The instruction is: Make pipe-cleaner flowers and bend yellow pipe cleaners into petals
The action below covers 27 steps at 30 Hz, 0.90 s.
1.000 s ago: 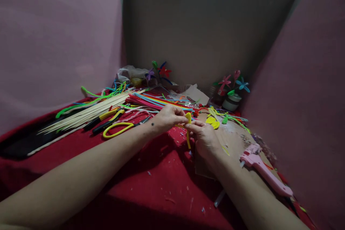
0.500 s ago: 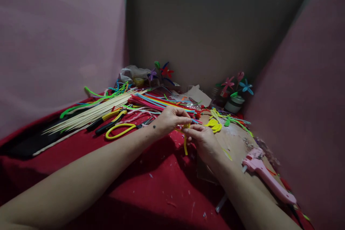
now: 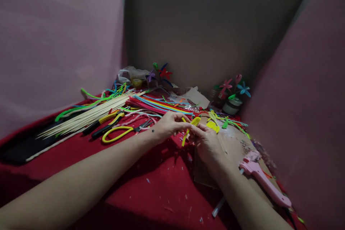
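Between my two hands is a yellow pipe cleaner (image 3: 195, 121), bent into a flat loop at its upper end, with a loose tail hanging below the fingers. My left hand (image 3: 172, 125) pinches it from the left, thumb and forefinger meeting near the middle. My right hand (image 3: 205, 140) is closed on it from the right, its fingertips touching those of the left. Just behind the right hand lie several yellow looped pieces (image 3: 213, 126) on a cardboard sheet (image 3: 233, 147).
Left of the hands lie yellow-handled scissors (image 3: 117, 134), pliers (image 3: 107, 125) and wooden sticks (image 3: 88, 115). Coloured pipe cleaners (image 3: 159, 106) are bundled behind. At right rests a pink glue gun (image 3: 265, 178). Pipe-cleaner flowers (image 3: 244, 89) stand at the back. Scraps dot the red cloth (image 3: 151, 201).
The yellow pipe cleaner has turned between my fingers, so its loop now points up and right and its tail slants. Both hands stay close together; the view has shifted slightly.
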{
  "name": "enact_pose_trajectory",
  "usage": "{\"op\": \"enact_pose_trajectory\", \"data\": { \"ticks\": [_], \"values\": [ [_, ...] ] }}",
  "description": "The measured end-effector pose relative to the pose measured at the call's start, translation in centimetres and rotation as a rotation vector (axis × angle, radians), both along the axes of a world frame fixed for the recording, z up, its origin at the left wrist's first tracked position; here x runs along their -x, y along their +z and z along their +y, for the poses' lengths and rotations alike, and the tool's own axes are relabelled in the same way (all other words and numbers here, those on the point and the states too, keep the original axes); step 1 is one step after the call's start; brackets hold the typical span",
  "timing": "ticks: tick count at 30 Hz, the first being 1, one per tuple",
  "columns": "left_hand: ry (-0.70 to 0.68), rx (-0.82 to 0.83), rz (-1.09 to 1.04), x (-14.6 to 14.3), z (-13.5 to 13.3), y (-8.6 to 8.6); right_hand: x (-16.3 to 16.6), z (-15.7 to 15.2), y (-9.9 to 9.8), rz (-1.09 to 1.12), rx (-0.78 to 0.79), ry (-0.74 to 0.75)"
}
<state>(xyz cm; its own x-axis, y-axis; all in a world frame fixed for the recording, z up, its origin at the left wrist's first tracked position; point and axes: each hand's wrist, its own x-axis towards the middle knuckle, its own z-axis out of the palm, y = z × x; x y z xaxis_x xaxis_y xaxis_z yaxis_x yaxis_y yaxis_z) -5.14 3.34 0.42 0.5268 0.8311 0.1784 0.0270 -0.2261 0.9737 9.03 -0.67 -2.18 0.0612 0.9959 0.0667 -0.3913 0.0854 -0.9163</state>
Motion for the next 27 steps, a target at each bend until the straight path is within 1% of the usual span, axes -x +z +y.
{"op": "enact_pose_trajectory", "data": {
  "ticks": [2, 4, 6, 7, 8, 9, 10, 11, 13, 14, 15, 17, 20, 23, 27],
  "values": [
    [0.125, -0.11, 0.04, -0.3, -0.5, -0.3, 0.0, 0.1, -0.2, -0.023, -0.001, 0.008],
    [0.228, -0.294, 0.111, -0.5, -0.9, -0.6, 0.0, 0.1, -0.4, -0.039, 0.007, 0.001],
    [0.251, -0.505, 0.17, -0.4, -1.2, -0.9, 0.0, 0.2, -0.4, -0.046, 0.015, -0.018],
    [0.245, -0.578, 0.182, -0.4, -1.2, -0.9, 0.0, 0.2, -0.4, -0.045, 0.017, -0.03],
    [0.234, -0.603, 0.178, -0.4, -1.2, -1.0, 0.0, 0.2, -0.4, -0.039, 0.017, -0.042],
    [0.227, -0.572, 0.151, -0.4, -1.1, -0.9, 0.0, 0.2, -0.4, -0.028, 0.017, -0.054],
    [0.223, -0.489, 0.111, -0.5, -1.0, -0.9, 0.1, 0.3, -0.4, -0.014, 0.017, -0.068],
    [0.211, -0.368, 0.068, -0.5, -0.9, -0.8, 0.1, 0.3, -0.3, 0.004, 0.018, -0.079],
    [0.123, -0.106, -0.001, -0.7, -0.7, -0.5, 0.1, 0.3, -0.2, 0.033, 0.021, -0.078],
    [0.061, -0.005, -0.023, -0.8, -0.7, -0.3, 0.1, 0.2, -0.2, 0.041, 0.022, -0.068],
    [0.007, 0.062, -0.038, -0.9, -0.8, -0.2, 0.0, 0.2, -0.1, 0.046, 0.027, -0.05],
    [-0.032, 0.102, -0.064, -0.9, -1.0, 0.0, 0.0, 0.2, -0.1, 0.051, 0.04, -0.024],
    [0.029, 0.097, -0.082, -0.9, -1.3, 0.1, 0.1, 0.1, 0.1, 0.07, 0.071, -0.035],
    [0.075, 0.141, -0.076, -0.7, -1.1, 0.0, 0.1, 0.1, 0.1, 0.086, 0.093, -0.04],
    [0.086, 0.16, -0.048, -0.5, -0.8, -0.2, -0.1, 0.4, -0.1, 0.052, 0.055, -0.087]
  ]
}}
